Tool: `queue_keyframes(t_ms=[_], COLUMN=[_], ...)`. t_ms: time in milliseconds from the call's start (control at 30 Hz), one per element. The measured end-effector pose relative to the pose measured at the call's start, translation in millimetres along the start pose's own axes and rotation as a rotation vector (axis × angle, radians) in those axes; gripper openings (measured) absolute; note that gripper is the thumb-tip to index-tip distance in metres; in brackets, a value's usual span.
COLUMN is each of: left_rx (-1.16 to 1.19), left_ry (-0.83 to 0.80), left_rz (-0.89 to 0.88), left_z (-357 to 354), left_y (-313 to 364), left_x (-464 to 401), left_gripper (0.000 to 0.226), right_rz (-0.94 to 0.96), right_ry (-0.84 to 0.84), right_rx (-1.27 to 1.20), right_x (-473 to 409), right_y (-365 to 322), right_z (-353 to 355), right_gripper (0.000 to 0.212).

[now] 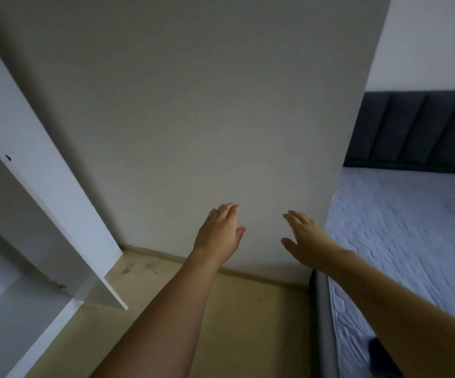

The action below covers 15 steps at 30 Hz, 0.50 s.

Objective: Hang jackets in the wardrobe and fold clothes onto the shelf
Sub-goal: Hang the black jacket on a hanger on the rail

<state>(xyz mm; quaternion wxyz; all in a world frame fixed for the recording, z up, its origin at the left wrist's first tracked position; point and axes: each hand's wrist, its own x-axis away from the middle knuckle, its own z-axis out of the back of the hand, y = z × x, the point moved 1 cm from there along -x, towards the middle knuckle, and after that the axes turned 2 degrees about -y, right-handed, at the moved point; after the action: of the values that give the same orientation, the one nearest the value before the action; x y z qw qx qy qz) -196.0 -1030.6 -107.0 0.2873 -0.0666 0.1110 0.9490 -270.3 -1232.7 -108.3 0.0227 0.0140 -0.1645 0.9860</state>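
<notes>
I am reaching both empty hands, left hand (219,231) and right hand (304,241), fingers straight, toward the plain grey wall (193,118), with the white wardrobe panel (43,186) at nine o'clock and no clothes showing, so I am risking groping blind.

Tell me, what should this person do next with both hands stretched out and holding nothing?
Probably turn right toward the bed to look for a garment. Both the left hand and the right hand are open and empty, facing a bare wall, and no clothes show near them. The white wardrobe stands open on the left, and a dark item lies at the bed's near edge.
</notes>
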Motion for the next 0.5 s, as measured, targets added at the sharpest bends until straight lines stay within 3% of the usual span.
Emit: queue_keyframes(t_ms=[200,367,500], left_rx=[0.052,0.02,0.04], left_ry=[-0.064,-0.114,-0.119], left_rz=[-0.055,-0.147,-0.118], left_z=[-38,-70,-98], left_y=[93,207,304], left_x=[-28,-29,-24], left_gripper=[0.058,0.056,0.056], right_rz=[-0.152,-0.21,-0.254], right_ry=[0.007,-0.01,-0.038], right_rx=[-0.016,-0.04,-0.041], right_x=[54,127,197], right_y=[97,194,294], right_z=[23,36,49], right_gripper=[0.065,0.063,0.064])
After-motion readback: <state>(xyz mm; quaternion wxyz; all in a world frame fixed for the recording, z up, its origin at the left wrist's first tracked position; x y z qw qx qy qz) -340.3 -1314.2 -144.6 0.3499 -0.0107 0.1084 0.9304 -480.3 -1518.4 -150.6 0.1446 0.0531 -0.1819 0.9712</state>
